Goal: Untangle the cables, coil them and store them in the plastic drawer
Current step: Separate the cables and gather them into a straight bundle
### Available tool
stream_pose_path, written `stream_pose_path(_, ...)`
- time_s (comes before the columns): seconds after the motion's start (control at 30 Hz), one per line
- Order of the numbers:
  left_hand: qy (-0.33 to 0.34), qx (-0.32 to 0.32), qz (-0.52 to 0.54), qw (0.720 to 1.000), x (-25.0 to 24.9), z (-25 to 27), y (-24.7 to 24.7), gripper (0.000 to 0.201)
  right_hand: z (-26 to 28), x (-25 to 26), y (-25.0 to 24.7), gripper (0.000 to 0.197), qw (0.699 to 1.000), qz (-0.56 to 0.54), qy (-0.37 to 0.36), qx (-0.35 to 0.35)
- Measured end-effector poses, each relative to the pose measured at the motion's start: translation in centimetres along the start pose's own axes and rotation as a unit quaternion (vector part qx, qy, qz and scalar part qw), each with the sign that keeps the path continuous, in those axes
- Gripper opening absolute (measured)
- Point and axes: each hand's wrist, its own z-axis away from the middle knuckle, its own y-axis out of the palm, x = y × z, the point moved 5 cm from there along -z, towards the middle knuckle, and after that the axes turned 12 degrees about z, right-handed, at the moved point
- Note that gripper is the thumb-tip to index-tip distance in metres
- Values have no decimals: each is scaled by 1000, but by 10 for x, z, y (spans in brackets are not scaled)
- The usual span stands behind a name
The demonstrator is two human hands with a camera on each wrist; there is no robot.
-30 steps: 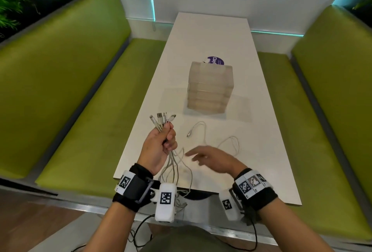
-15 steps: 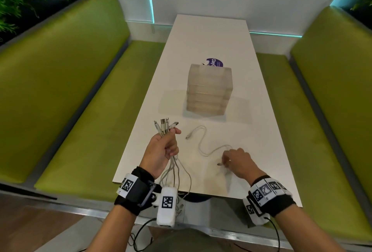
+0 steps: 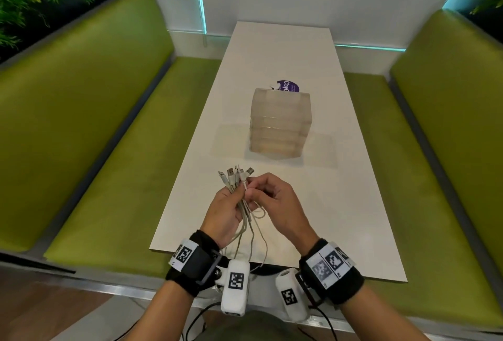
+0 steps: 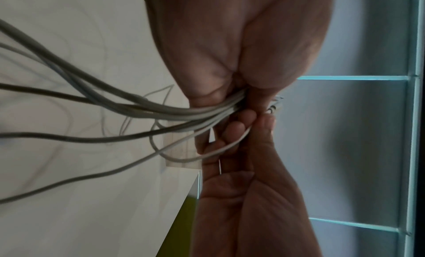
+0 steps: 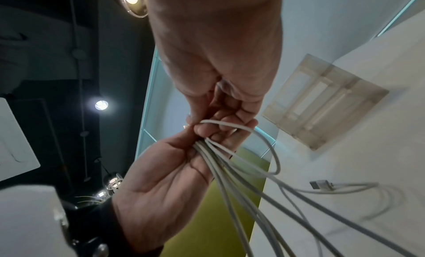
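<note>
My left hand [image 3: 238, 193] grips a bundle of white cables [image 3: 246, 218] upright over the near end of the table, and their plugs [image 3: 235, 177] fan out above my fist. My right hand [image 3: 251, 186] is pressed against it and pinches one thin white cable [image 5: 264, 137] beside the bundle. The loose lengths [image 4: 115, 104] hang down toward the table edge. A USB plug [image 5: 320, 184] on a cable lies on the tabletop. The translucent plastic drawer unit [image 3: 280, 128] stands at mid table, beyond both hands, with its drawers closed.
The white table [image 3: 340, 204] runs away from me between two green benches [image 3: 109, 177]. A purple sticker [image 3: 288, 86] lies just behind the drawer unit. A wall closes off the far end of the table.
My right hand has left the tabletop on the right, where it took the loose cable's end, and moved left and up to the bundle. The left hand has stayed put, still gripping.
</note>
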Motion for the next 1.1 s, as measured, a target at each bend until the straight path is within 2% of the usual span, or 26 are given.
stream_pose_path(0.23,-14,21,71,997,2,2,-10,33,0,-1,-1,14,999,-44,18,-22)
stream_pose_path(0.33,-9,37,48,998,1,3,-5,33,-2,-3,0,26,997,-57,42,5)
stream_pose_path(0.43,-12,48,16,999,1,4,0,30,-2,-3,-3,29,998,-42,47,12)
stream_pose_path(0.47,-10,53,17,998,0,5,0,30,-2,-2,-4,29,998,-25,45,28)
stream_pose_path(0.53,7,41,40,998,-7,4,-5,31,0,-3,-3,23,992,51,42,110)
stream_pose_path(0.57,23,28,60,998,-14,2,-9,28,2,-5,-2,17,979,110,41,166)
stream_pose_path(0.63,63,7,99,993,-31,-2,-20,24,8,-16,-4,12,936,242,31,255)
stream_pose_path(0.73,113,-41,134,984,-60,-5,-36,29,18,-43,-12,17,867,372,44,329)
stream_pose_path(0.87,148,-55,146,977,-85,-6,-48,28,38,-67,-10,17,825,386,86,402)
stream_pose_path(1.0,144,-44,134,979,-79,-7,-43,28,53,-65,15,24,783,401,32,474)
stream_pose_path(1.1,133,-31,119,983,-75,-8,-33,29,51,-67,27,23,789,393,44,471)
